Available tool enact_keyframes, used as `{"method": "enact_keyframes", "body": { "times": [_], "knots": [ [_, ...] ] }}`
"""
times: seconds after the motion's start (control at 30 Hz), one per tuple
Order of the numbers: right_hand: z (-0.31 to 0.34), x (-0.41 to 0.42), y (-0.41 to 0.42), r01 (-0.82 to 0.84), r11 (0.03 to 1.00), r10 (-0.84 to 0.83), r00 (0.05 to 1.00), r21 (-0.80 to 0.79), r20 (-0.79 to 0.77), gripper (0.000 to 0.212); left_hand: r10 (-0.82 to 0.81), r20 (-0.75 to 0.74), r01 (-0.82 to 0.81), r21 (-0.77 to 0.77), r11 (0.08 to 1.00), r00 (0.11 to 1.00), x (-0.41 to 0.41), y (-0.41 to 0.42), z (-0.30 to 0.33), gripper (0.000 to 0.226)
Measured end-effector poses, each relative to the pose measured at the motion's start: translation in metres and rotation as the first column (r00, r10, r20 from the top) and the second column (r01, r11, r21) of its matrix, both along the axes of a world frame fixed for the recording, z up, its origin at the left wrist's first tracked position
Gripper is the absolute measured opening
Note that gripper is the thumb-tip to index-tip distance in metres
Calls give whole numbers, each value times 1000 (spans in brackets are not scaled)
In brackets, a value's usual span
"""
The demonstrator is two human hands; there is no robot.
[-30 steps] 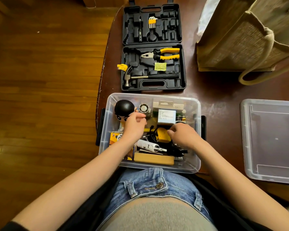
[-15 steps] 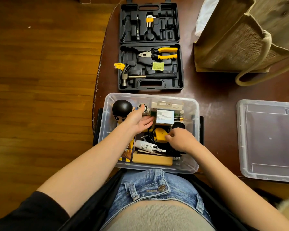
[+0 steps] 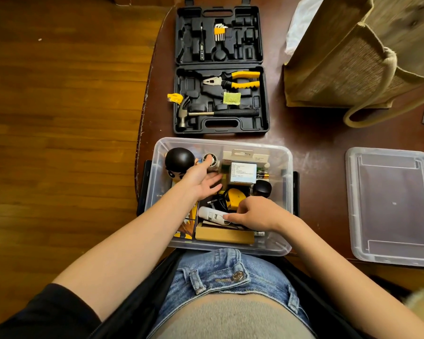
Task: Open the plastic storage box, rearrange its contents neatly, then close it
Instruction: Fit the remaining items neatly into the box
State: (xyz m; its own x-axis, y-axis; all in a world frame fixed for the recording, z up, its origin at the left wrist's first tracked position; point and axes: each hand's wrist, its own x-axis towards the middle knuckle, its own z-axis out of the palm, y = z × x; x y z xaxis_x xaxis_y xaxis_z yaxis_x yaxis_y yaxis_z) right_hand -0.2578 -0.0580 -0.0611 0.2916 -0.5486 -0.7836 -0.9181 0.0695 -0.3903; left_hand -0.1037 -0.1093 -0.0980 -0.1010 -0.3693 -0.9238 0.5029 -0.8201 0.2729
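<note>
One clear box (image 3: 220, 145) sat open at the near tabletop (image 3: 316, 143) edge, and both hands were inside it. The left hand (image 3: 202, 179) lay open, fingers straight, beside one black-headed figurine (image 3: 179, 162) in the box's far-left corner. The right hand (image 3: 257, 214) curled over one white tube (image 3: 212, 215) near the box's front, fingertips on it. One labelled carton (image 3: 242, 168) stood against the far wall; one yellow gadget (image 3: 235, 195) sat mid-box, one brown carton (image 3: 224, 236) at the front wall. One lid (image 3: 392, 206) lay right of the box, well apart. One open tool case (image 3: 220, 69) sat just beyond the box, one bag (image 3: 353, 57) beyond and to the right.
</note>
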Motion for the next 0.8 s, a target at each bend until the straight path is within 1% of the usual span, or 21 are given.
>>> {"method": "enact_keyframes", "body": {
  "times": [0.07,0.17,0.2,0.33,0.43,0.5,0.57,0.6,0.63,0.67,0.73,0.77,0.8],
  "knots": [
    [1,2,0,-7,1000,6,1000,3,9,50,-2,7,3,-6,1000,1000,-1,1,1,40],
    [1,6,1,-10,999,11,999,-31,37,39,-25,9,25,-12,1000,1000,-1,1,0,27],
    [1,7,1,-20,999,21,999,-42,36,36,-26,9,27,-10,1000,1000,-1,0,0,26],
    [0,9,3,-36,997,39,998,-61,51,29,-37,18,37,-9,999,999,-4,-2,-1,45],
    [0,8,5,-1,997,9,994,-72,112,31,-51,-9,51,-20,998,999,-4,-1,4,55],
    [2,6,5,79,996,-69,978,-46,195,27,-129,-14,128,-45,991,992,-1,1,11,62],
    [6,0,4,184,983,-177,945,2,276,22,-278,25,279,-88,956,960,6,5,22,63],
    [9,-4,4,234,972,-232,920,32,317,22,-370,77,378,-126,917,926,12,6,29,57],
    [12,-8,4,281,957,-289,887,74,361,23,-472,161,496,-177,850,867,18,9,35,47],
    [15,-13,3,324,937,-348,845,129,407,22,-571,264,626,-231,745,777,26,12,41,37],
    [21,-21,1,398,883,-469,743,248,478,20,-699,452,833,-289,472,554,38,20,56,32],
    [24,-23,-1,435,850,-526,691,297,496,21,-730,508,889,-295,350,456,41,24,62,31],
    [27,-24,-3,472,814,-580,639,338,504,24,-746,543,919,-302,255,386,42,28,64,31]
  ]
}}
